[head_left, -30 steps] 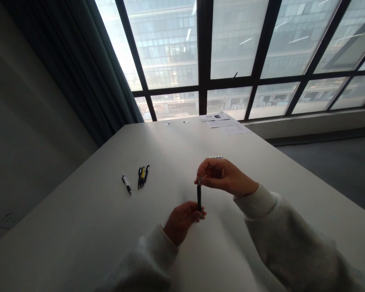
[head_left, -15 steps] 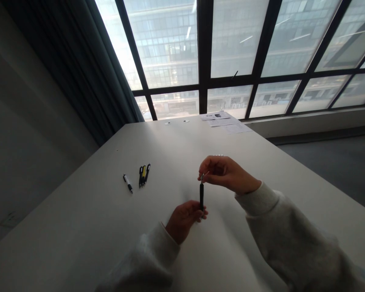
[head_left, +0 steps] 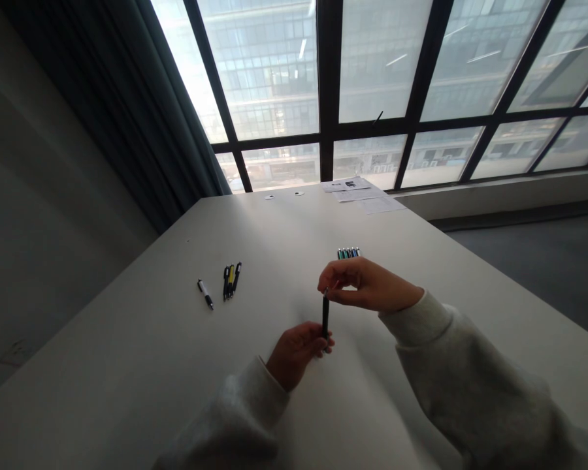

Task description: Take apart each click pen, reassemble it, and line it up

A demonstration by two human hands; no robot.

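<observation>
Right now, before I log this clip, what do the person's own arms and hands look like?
Both arms are covered to the wrist: the left sleeve and right sleeve are loose, pale off-white and soft-looking, each ending in a narrower cuff. The left hand and right hand are bare, with no gloves; no watch or ring shows.

Your right hand [head_left: 367,285] has dropped lower on the black pen [head_left: 325,316], sitting nearer its top end. The row of colored pens [head_left: 348,253] behind that hand now shows fully, and your view has levelled slightly.
</observation>
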